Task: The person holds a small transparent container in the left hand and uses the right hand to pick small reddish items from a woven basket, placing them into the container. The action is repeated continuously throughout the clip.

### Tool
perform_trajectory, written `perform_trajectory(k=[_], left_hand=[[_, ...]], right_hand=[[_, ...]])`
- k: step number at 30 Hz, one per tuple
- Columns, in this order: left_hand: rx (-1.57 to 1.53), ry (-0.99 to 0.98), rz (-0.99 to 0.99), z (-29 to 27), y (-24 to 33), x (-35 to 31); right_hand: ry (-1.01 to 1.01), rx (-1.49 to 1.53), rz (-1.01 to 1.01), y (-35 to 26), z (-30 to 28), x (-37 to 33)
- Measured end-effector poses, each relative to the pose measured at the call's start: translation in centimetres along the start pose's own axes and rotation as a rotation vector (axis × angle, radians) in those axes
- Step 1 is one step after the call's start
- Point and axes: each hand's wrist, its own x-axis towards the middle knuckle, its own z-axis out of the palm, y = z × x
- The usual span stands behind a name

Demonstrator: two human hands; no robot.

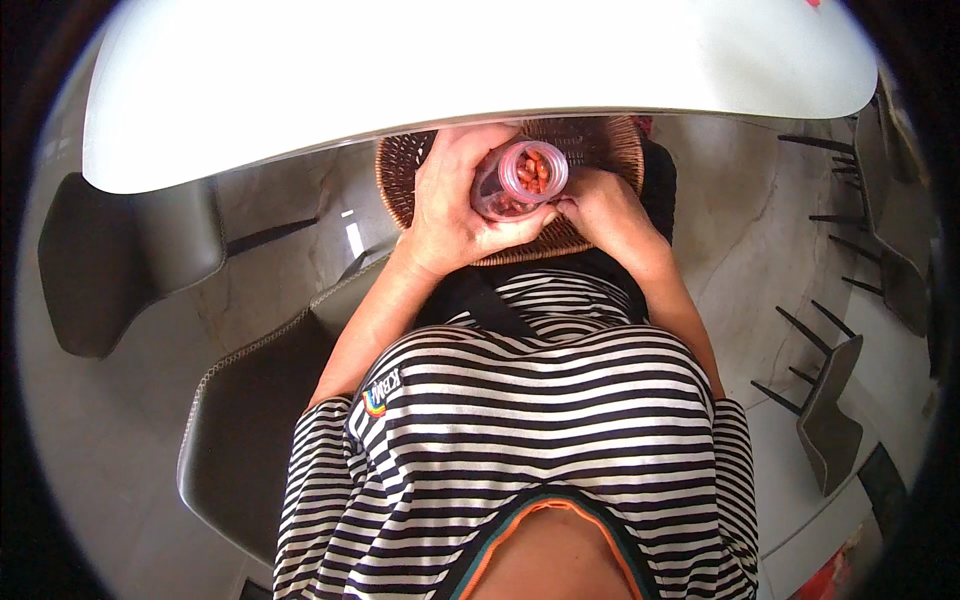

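My left hand [447, 200] is wrapped round a clear plastic jar [489, 195], its thumb along the near side. The jar tilts with its uncovered round mouth toward me. Inside lie several small reddish-brown pieces [534, 172], too small to name for certain. Close against the jar's right side is my right hand [608, 212], its fingers curled inward and partly hidden; what they hold, if anything, does not show. Below both hands a brown woven basket [625, 150] rests at my lap, its far part hidden under the table edge.
A white table [480, 60] with a rounded edge spans the top, just beyond my hands. I sit on a dark grey chair [250, 430]. Another grey chair [130, 260] stands at the left, and dark-legged chairs [832, 415] stand at the right on a marbled floor.
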Motion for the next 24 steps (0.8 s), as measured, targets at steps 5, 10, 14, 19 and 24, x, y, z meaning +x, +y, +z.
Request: perform_trajectory(k=[5, 10, 14, 19, 24], left_hand=[[0.016, 0.031, 0.015, -0.1, 0.0, 0.3], [0.006, 0.042, 0.004, -0.1, 0.0, 0.2], [0.011, 0.027, -0.001, 0.0, 0.4, 0.5], [0.007, 0.026, -0.002, -0.1, 0.4, 0.3], [0.029, 0.006, -0.009, -0.4, 0.2, -0.1]], right_hand=[[0.100, 0.138, 0.032, -1.2, -2.6, 0.0], [0.324, 0.261, -0.038, -6.8, -8.7, -0.2], [0.533, 0.185, -0.227, -10.3, -11.9, 1.0], [0.544, 0.096, -0.291, -11.8, -11.2, 1.6], [0.654, 0.124, -0.392, -12.2, -11.0, 2.0]])
